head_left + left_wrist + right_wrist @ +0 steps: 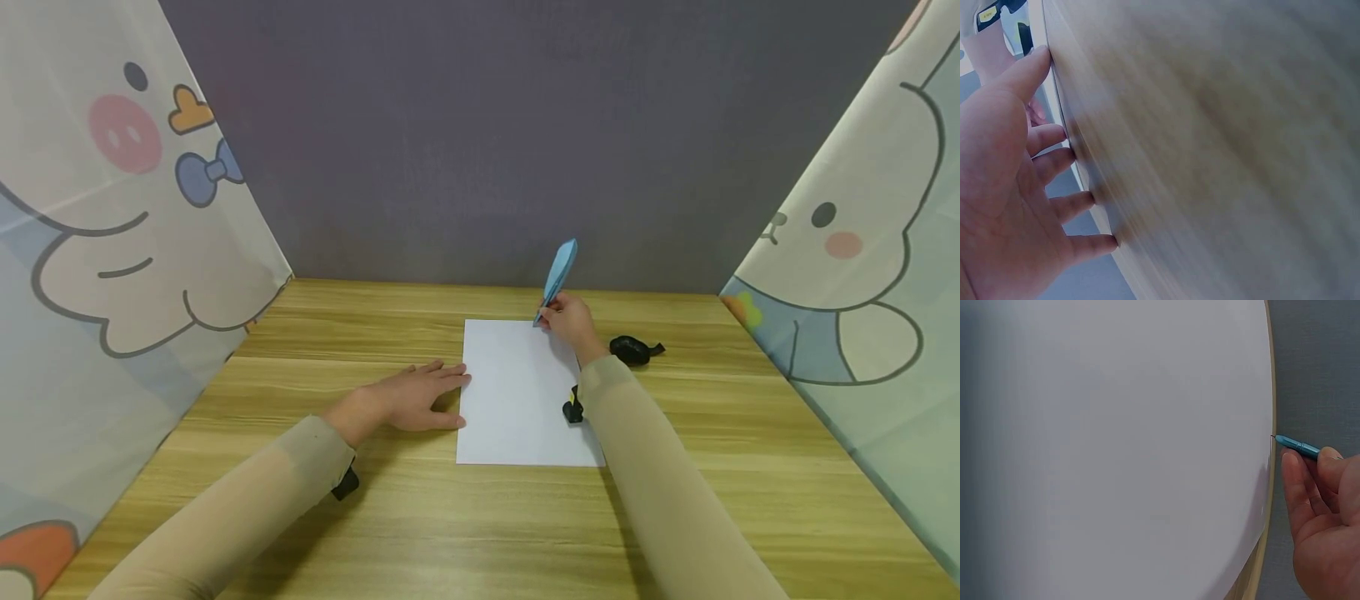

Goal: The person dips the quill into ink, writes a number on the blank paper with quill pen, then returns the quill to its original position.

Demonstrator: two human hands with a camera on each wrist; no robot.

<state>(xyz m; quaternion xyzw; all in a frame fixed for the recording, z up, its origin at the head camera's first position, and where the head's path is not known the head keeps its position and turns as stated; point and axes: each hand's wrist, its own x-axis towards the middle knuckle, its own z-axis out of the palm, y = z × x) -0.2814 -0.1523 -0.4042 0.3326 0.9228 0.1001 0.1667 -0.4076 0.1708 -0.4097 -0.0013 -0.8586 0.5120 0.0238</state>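
A white sheet of paper (517, 400) lies on the wooden table. My right hand (568, 319) pinches a blue pen with a feather-shaped top (561, 265), near the paper's far edge. The right wrist view shows the blue pen (1297, 446) between thumb and fingers of the right hand (1329, 519), its dark tip at the paper's edge; whether it has left a mark, I cannot tell. At the sheet's left edge, my left hand (420, 398) rests with fingers spread, their tips touching the paper. The left hand (1010, 181) shows its straight fingers in the left wrist view.
A small black rounded object with a strap (632, 350) lies right of the paper. The wooden table (375, 333) ends at a dark grey panel (480, 150). Cartoon-printed sheets (150, 250) stand on both sides. Black wrist devices (573, 410) sit at the cuffs.
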